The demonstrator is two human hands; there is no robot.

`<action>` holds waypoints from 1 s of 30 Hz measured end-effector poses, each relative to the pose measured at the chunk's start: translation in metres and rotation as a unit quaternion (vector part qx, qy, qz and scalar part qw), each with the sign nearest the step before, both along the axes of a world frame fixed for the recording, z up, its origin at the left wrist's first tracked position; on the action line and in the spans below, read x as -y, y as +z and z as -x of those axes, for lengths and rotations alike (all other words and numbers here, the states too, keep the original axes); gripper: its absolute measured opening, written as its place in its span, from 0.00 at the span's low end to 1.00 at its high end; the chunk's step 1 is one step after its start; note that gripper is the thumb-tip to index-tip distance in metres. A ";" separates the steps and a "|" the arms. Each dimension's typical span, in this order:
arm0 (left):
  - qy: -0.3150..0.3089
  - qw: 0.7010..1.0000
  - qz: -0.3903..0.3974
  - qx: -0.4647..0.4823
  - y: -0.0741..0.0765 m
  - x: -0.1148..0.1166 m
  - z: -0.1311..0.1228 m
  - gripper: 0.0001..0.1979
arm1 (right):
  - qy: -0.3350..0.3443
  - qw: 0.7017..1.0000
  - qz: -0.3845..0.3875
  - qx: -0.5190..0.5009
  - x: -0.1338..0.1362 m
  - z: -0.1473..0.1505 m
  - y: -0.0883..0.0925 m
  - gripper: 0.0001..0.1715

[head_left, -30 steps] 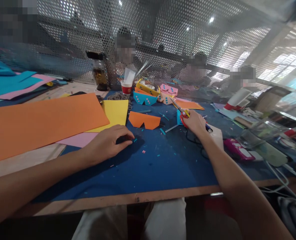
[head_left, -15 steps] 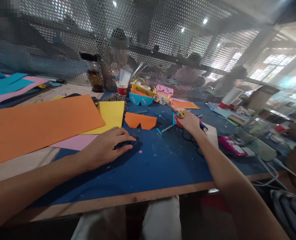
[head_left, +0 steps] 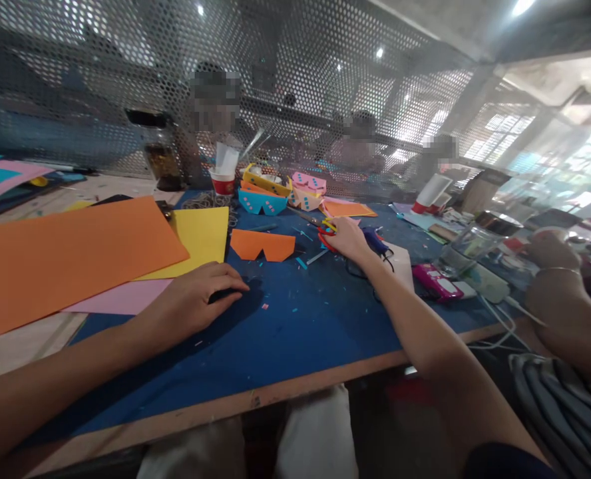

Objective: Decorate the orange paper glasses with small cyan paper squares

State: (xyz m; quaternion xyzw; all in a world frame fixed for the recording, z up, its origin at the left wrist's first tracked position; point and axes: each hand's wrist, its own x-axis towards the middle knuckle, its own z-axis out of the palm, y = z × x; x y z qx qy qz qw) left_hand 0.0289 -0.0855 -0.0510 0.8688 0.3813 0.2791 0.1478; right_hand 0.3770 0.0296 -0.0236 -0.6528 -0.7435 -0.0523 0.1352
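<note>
My right hand is closed around the red-and-yellow handles of a pair of scissors. Their blades point left, towards the paper masks. Close to the front left, my left hand rests low over the blue table mat, its thumb and fingers apart and nothing visible between them. An orange paper mask shape with a notch lies flat between my hands. Behind it are a blue mask with pink squares, a yellow one and pink ones.
Large orange sheets and a yellow sheet lie at left. A jar and paper cup stand behind. Right are a blue glue gun, a magenta device, a clear jar and another person's arm.
My right hand has brought the scissors left and lower, blades now pointing left. The view has turned slightly right. My left hand stays beside the sheets.
</note>
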 end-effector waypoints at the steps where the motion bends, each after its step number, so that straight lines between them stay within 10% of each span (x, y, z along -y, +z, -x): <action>1: 0.003 1.000 0.006 0.008 0.002 0.000 -0.001 0.11 | 0.007 1.000 0.002 0.001 -0.002 0.001 0.000 0.22; 19: 0.096 0.980 0.124 0.121 0.020 0.003 -0.003 0.11 | 0.094 0.992 0.086 0.026 -0.042 0.002 0.003 0.15; 30: 0.153 0.913 0.291 0.242 0.024 0.000 0.000 0.15 | 0.084 0.989 0.109 0.055 -0.048 0.000 0.000 0.18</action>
